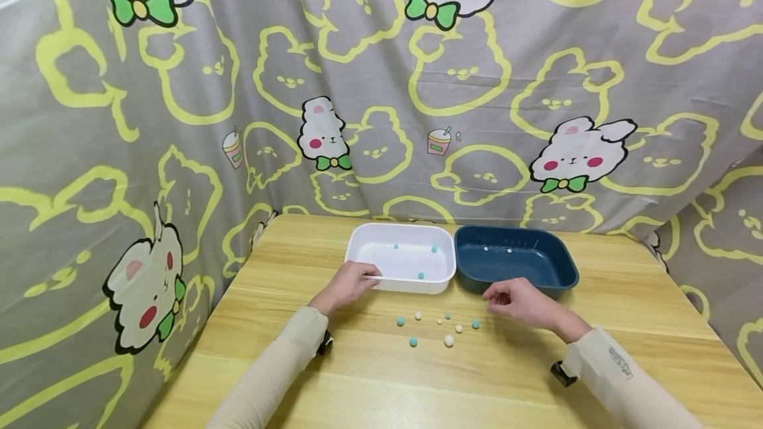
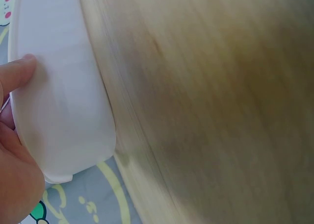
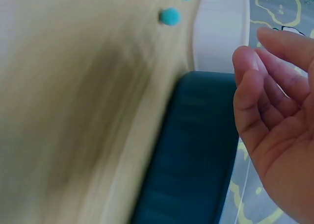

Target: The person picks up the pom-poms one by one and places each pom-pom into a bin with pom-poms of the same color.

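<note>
At the near left corner of the white plastic basin (image 1: pixel 411 285), my left hand (image 1: pixel 352 281) grips the rim. Its thumb (image 2: pixel 22 72) lies against the outer wall in the left wrist view, and the other fingers are mostly hidden. Teal balls (image 1: pixel 420 275) lie inside this basin. My right hand (image 1: pixel 520 302) hovers by the front wall of the dark blue basin (image 1: pixel 560 263), fingers loosely curled with nothing visible in them. Two small white balls (image 1: pixel 509 251) are in the blue basin. On the table between my hands lie several teal balls (image 1: pixel 413 341) and white balls (image 1: pixel 449 341).
Both basins stand side by side at the back of the wooden table (image 1: pixel 369 382). A grey curtain (image 1: pixel 369 51) with yellow cartoon outlines hangs right behind them and along the left side.
</note>
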Demonstrator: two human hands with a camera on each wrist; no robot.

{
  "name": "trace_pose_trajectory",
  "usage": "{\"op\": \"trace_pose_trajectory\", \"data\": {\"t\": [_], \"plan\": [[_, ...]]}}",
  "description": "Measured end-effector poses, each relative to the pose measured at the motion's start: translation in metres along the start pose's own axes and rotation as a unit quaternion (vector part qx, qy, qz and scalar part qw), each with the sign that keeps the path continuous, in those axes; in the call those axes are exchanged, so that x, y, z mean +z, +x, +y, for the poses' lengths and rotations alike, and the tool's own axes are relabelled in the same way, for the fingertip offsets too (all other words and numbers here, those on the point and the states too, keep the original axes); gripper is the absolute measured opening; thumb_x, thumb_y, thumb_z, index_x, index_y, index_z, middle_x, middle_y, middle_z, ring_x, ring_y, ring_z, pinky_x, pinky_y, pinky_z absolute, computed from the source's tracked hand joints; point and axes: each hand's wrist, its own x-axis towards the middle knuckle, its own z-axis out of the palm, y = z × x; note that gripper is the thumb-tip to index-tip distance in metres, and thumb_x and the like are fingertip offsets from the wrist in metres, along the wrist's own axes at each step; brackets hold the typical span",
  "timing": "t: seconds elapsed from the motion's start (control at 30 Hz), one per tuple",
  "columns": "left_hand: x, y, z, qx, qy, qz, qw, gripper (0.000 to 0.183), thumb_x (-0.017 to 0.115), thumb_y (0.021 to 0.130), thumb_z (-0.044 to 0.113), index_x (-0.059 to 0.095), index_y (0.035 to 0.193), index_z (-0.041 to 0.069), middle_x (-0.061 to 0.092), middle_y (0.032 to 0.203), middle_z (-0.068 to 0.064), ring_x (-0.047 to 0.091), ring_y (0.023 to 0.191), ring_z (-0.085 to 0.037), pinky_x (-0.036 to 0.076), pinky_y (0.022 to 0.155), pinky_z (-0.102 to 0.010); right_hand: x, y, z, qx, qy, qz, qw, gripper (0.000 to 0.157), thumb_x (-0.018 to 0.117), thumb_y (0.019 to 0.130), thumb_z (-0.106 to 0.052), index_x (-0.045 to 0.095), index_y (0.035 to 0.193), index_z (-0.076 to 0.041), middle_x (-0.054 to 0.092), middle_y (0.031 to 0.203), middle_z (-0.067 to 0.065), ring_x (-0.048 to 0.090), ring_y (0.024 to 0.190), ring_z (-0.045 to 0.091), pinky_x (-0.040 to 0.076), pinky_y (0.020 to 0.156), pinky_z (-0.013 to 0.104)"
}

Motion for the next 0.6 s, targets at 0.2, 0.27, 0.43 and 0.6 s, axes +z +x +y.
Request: {"op": "trace_pose_trajectory", "data": {"t": [0.2,0.27,0.43,0.6], "plan": [[-0.001,0.0,0.002,-0.008,0.003,0.0,1.0,0.008,0.068,0.088,0.014,0.072,0.083,0.02,0.068,0.081,0.012,0.061,0.079,-0.004,0.049,0.074,-0.026,0.012,-0.008,0.004,-0.044,0.015,-0.022,0.999,0.01,0.07,0.083,-0.005,0.069,0.093,-0.004,0.061,0.075,-0.012,0.054,0.068,0.002,0.048,0.062,0.023],[-0.001,0.0,0.003,-0.008,0.003,-0.001,1.0,0.008,0.068,0.088,0.014,0.072,0.084,0.019,0.068,0.081,0.012,0.062,0.08,-0.005,0.049,0.074,-0.026,0.016,-0.009,0.007,-0.042,0.021,-0.034,0.998,0.011,0.071,0.082,-0.005,0.069,0.093,-0.004,0.061,0.075,-0.011,0.054,0.068,0.002,0.048,0.061,0.023],[0.0,0.0,0.002,-0.006,0.006,-0.002,1.0,0.007,0.068,0.088,0.014,0.072,0.084,0.018,0.069,0.083,0.01,0.063,0.083,-0.007,0.05,0.076,-0.026,0.025,-0.01,0.013,-0.014,0.03,-0.047,0.998,0.017,0.074,0.08,-0.008,0.068,0.095,-0.005,0.062,0.079,-0.008,0.054,0.071,0.003,0.048,0.062,0.023],[0.0,0.0,0.002,-0.002,0.012,-0.001,0.9999,0.007,0.068,0.088,0.013,0.072,0.084,0.018,0.069,0.083,0.01,0.063,0.083,-0.007,0.05,0.076,-0.027,0.032,-0.009,0.016,-0.003,0.032,-0.049,0.998,0.019,0.076,0.078,-0.011,0.068,0.095,-0.006,0.061,0.081,-0.005,0.053,0.071,0.004,0.048,0.063,0.023]]}}
